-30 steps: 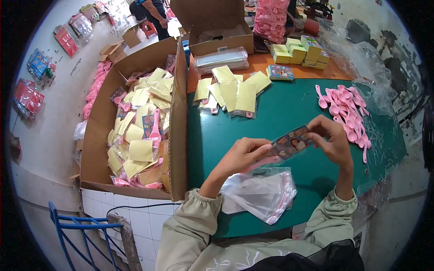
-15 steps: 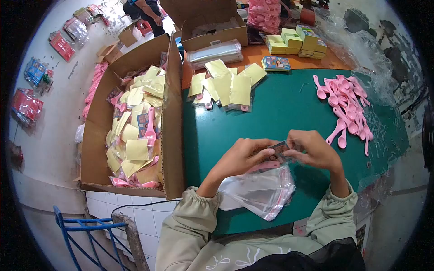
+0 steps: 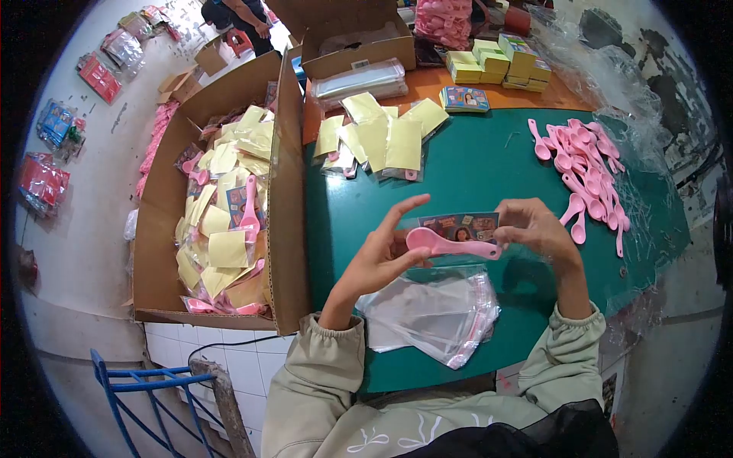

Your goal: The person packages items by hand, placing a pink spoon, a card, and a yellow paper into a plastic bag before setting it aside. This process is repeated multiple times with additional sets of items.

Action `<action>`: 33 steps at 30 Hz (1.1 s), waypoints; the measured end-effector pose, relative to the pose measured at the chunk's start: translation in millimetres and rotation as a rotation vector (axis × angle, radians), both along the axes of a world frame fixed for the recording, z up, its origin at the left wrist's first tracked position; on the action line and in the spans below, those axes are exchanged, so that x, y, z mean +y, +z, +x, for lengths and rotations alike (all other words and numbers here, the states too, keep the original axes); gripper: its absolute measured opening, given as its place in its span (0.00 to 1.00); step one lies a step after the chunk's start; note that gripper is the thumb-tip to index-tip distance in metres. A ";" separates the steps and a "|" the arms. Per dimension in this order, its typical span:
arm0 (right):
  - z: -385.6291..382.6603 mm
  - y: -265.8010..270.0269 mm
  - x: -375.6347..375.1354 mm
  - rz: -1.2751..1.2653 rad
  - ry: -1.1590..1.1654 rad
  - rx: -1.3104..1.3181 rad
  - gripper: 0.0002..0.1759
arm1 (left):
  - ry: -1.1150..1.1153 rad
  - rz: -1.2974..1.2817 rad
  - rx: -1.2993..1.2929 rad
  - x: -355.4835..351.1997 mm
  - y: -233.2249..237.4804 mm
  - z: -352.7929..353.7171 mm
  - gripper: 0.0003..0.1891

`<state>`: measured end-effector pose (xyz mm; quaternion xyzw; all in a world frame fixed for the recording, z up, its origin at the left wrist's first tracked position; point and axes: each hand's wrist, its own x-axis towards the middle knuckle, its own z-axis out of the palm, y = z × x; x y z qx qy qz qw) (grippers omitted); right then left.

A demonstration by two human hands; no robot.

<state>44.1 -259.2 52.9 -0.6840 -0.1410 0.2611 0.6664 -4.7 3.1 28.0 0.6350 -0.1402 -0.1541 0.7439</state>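
A pink plastic spoon [image 3: 450,245] and a printed card [image 3: 466,227] lie together in a clear plastic bag, held level above the table. My left hand [image 3: 379,250] holds the bag's left end by the spoon's bowl, thumb in front, index finger raised and other fingers partly hidden behind. My right hand [image 3: 537,230] pinches the right end near the spoon's handle tip. Just beneath, a fanned stack of clear bags [image 3: 439,309] rests on the green table [image 3: 473,168]. Loose pink spoons [image 3: 588,175] are heaped to the right.
A large cardboard box [image 3: 292,198] full of packed spoons stands left. Packets with yellow card backs [image 3: 378,141] lie at the table's back, near a stack of printed cards [image 3: 464,98]. Yellow card stacks [image 3: 500,61] sit behind. A person [image 3: 243,23] stands far left.
The spoon and card have turned to face me and come into full view. My left hand has opened out and moved left; my right hand has shifted slightly right.
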 end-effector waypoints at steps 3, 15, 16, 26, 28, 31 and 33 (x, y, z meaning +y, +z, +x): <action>2.9 -0.6 -5.5 -0.095 0.077 -0.101 0.09 | -0.088 0.009 0.031 3.3 -1.8 1.6 0.39; -16.7 -0.2 32.2 -0.417 -0.204 -0.816 0.12 | 0.038 -0.127 0.307 -12.3 -27.4 -4.7 0.33; -17.9 -2.3 33.1 -0.448 -0.117 -0.856 0.12 | 0.007 -0.194 0.369 -14.6 -21.9 -8.2 0.33; -16.8 -14.4 19.9 -0.657 0.362 -0.795 0.12 | 0.029 0.157 0.201 -20.9 -28.5 -11.1 0.25; -15.3 -14.2 16.7 -0.673 0.417 -0.746 0.12 | 0.024 0.172 0.175 -20.7 -32.8 -10.7 0.26; -14.6 -18.4 17.2 -0.687 0.457 -0.756 0.12 | 0.021 0.192 0.144 -21.0 -34.3 -10.5 0.26; -17.5 -20.7 20.7 -0.711 0.438 -0.789 0.12 | 0.010 0.217 0.146 -20.9 -33.3 -10.2 0.26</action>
